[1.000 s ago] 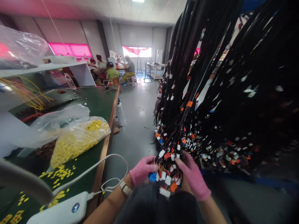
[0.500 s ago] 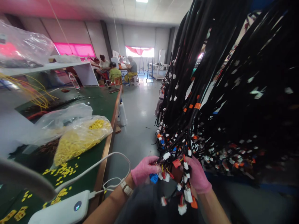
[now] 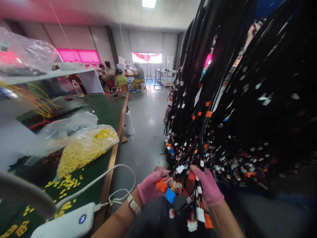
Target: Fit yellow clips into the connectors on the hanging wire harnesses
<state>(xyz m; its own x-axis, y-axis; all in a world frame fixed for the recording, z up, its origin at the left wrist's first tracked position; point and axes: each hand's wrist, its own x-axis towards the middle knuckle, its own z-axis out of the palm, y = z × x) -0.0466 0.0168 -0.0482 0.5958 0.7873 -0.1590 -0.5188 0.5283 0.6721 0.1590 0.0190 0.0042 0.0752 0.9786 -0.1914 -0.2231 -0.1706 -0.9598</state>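
A thick mass of black wire harnesses hangs in front of me, its lower ends tipped with white, orange, red and blue plugs. My left hand, in a pink glove, is closed around an orange connector and a blue connector at the end of one bundle. My right hand, also in a pink glove, grips the neighbouring strands of the same bundle. Loose white and orange connectors dangle below it. A watch sits on my left wrist.
To my left runs a green workbench with a bag of yellow parts, scattered yellow pieces, a white power bank and its cable. A white shelf stands behind. People sit at a far table. Grey floor lies between bench and harnesses.
My left hand has taken the orange and blue connectors into its fingers. My right hand shifted up the strands, and more connectors hang loose below it than a second ago.
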